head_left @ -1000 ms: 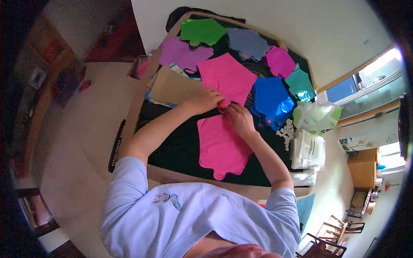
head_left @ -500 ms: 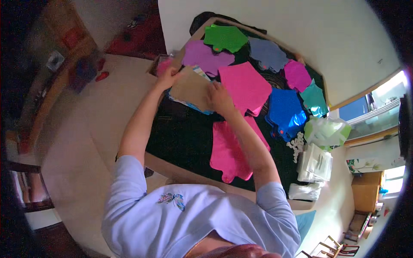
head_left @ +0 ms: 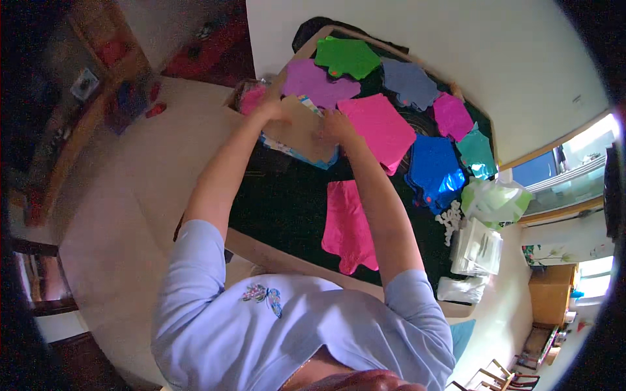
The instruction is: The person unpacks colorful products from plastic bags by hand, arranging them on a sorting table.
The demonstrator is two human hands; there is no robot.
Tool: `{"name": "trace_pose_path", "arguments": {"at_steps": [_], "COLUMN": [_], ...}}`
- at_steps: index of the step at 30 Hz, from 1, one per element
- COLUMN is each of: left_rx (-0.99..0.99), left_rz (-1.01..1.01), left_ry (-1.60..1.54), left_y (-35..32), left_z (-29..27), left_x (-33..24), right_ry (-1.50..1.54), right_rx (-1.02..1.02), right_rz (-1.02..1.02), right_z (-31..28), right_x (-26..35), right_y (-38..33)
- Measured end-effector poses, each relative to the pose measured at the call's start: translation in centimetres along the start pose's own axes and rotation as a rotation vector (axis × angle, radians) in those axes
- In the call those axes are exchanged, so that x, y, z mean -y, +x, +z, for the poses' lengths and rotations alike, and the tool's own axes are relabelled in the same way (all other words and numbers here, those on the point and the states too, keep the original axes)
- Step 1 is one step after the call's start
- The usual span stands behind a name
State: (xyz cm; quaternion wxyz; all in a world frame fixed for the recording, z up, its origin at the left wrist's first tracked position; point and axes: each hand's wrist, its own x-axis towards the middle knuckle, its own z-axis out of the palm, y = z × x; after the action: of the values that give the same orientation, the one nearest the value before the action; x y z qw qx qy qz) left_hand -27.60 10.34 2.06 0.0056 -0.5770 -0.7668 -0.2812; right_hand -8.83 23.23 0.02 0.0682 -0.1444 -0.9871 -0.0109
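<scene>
As L hand touches card, R hand opp.

Beyond the multicoloured butterfly embroidered on the pale lavender fabric shirt, the bare left hand reaches almost straight ahead, its fingers blurred. Farther to the butterfly's right, the bare right hand has bent fingers. Both bare forearms slant inward, palms hidden.

Out on the right, a crumpled white-and-green plastic bag bulges beside a stack of flat white plastic packets, and farther off stands a boxy light-brown wooden cabinet! Upper left, a dark red floor covering lies in shadow.
</scene>
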Motion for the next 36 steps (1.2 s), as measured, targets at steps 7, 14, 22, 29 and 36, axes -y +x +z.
{"name": "trace_pose_path", "arguments": {"at_steps": [7, 14, 22, 29, 36], "left_rx": [0.15, 0.087, -0.032, 0.026, 0.038], "left_rz": [-0.251, -0.199, -0.371, -0.234, -0.441], "left_ry": [-0.342, -0.279, -0.615, -0.834, -0.772], "left_y": [-2.3, -5.2, -9.5, -11.2, -13.6], "left_z": [3.3, 2.4, -1.3, -5.0, -1.9], "left_x": [5.3, 1.9, -1.4, -5.0, -0.5], "right_ry": [0.26, 0.506, 0.629, 0.205, 0.509], "right_rx": [0.338, 0.381, 0.243, 0.05, -0.107], "right_rz": [0.148, 0.193, 0.038, 0.045, 0.111], "right_z": [-3.0, -0.9, -4.8, -11.2, -9.9], "right_x": [1.1, 0.2, 2.3, 7.2, 5.5], "right_y": [0.8, -0.2, -2.3, -5.3, -9.8]}}
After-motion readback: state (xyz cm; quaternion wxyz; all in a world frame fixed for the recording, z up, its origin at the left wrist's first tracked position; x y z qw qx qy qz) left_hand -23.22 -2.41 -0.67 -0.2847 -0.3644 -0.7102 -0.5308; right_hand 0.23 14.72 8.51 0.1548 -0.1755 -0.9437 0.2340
